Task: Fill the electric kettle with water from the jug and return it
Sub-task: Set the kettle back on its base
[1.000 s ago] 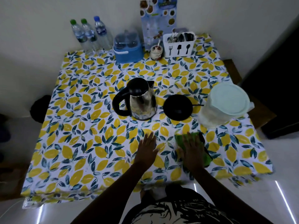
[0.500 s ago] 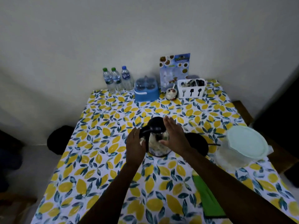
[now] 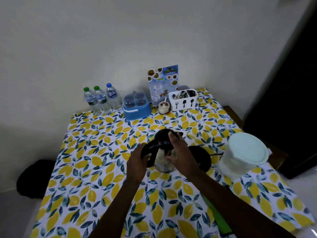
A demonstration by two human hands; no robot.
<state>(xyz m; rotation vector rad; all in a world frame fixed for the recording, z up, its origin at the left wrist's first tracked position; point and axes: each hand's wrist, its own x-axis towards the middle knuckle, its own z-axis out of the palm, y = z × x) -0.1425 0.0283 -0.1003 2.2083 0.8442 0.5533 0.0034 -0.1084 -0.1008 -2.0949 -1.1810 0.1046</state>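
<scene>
A steel electric kettle (image 3: 164, 162) with a black lid and black handle stands on the lemon-print table (image 3: 96, 182), left of its round black base (image 3: 203, 159). My left hand (image 3: 137, 164) is wrapped around the kettle's handle. My right hand (image 3: 182, 154) lies over the kettle's right side, its fingers touching the black lid at the top. A pale translucent water jug (image 3: 243, 154) with a light green lid stands at the right, beyond the base. The lid looks tilted up, but I cannot tell how far.
Three water bottles (image 3: 101, 98), a blue box (image 3: 136, 105), a small jar (image 3: 164, 106), a menu card (image 3: 163, 83) and a white cutlery holder (image 3: 183, 99) line the far edge by the wall. A green cloth (image 3: 217, 219) lies near my right forearm. A dark doorway is at right.
Both hands left the table's near edge and the green cloth and reached the kettle. The left hand closed on the handle; the right moved onto the lid. The view tilted upward.
</scene>
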